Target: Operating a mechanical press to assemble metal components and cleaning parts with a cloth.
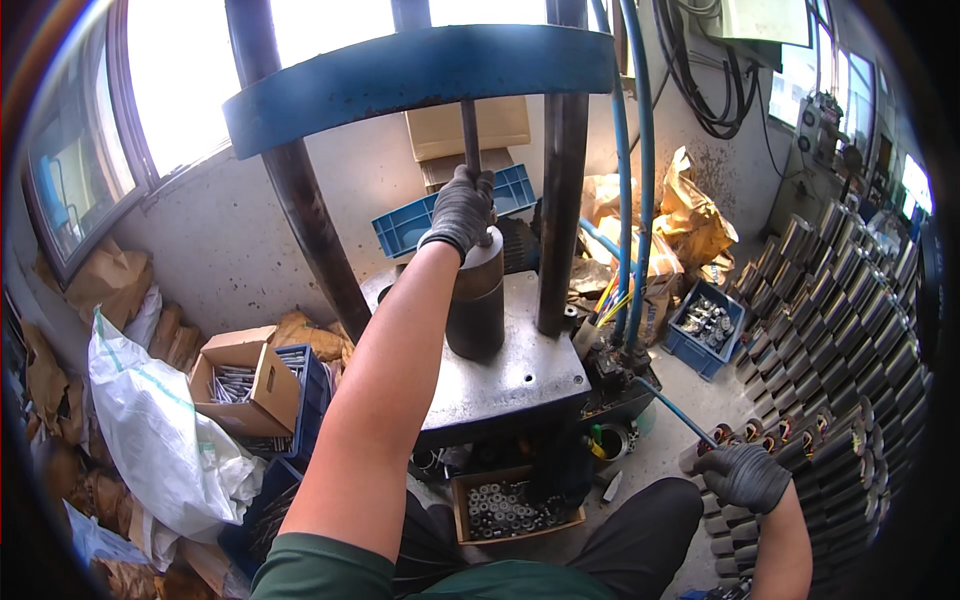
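A: Item: dark metal cylinder point(476, 300), upright on press plate point(520, 370). Left hand point(460, 208) closed over its top.
B: Likely heavy, stiff; hold the sides. Right hand point(745, 475) clasps a stacked tube point(712, 437), apparently.
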